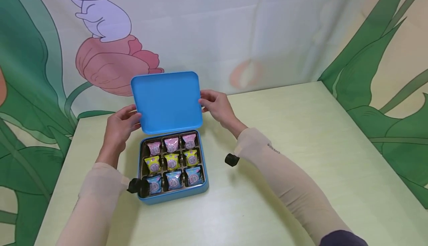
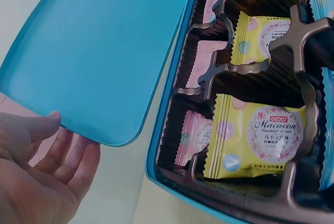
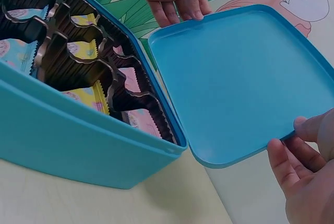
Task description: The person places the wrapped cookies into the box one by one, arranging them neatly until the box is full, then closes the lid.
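A blue lid stands raised at the far side of a blue tin box, its plain inner face toward me. My left hand grips the lid's left edge, thumb on the inner side and fingers behind. On the opposite edge, my right hand pinches the lid between thumb and fingers. Inside the box, a dark divided tray holds wrapped macarons in rows: pink packets at the back, yellow packets in the middle, blue packets in front.
The box stands on a pale table. Behind the table hangs a printed cloth with a white cartoon animal and green leaves. Black wrist-camera pieces stick out from the sleeves, the left one overlapping the box's front left corner in the head view.
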`<state>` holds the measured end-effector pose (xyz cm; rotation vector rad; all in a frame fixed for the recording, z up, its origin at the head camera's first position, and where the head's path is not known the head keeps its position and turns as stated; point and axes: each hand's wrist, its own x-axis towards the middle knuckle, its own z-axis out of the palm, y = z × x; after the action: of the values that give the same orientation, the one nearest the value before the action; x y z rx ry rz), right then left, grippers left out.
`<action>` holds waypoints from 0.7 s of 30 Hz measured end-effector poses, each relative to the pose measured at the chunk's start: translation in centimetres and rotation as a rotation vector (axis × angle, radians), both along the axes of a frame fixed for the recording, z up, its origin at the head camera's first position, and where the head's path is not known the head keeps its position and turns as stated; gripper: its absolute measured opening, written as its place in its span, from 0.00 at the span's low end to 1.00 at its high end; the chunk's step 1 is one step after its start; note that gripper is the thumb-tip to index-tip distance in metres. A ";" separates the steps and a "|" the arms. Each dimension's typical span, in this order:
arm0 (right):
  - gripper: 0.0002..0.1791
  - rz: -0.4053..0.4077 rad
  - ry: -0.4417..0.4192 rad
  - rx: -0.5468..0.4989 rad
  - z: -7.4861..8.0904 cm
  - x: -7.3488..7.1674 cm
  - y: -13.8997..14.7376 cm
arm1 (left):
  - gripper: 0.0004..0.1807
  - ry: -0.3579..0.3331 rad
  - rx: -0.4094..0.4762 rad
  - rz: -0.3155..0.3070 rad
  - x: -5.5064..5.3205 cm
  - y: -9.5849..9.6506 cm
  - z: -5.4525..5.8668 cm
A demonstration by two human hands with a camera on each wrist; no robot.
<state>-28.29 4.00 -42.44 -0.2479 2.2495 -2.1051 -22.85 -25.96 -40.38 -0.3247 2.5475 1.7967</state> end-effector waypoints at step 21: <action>0.16 0.074 0.121 0.096 0.1 2.1 0.3 | 0.29 0.085 -0.090 -0.120 2.2 -1.7 -0.3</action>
<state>-26.18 4.32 -42.34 -0.4574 2.3596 -1.9909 -20.63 -27.62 -40.71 -0.0952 2.6467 1.6937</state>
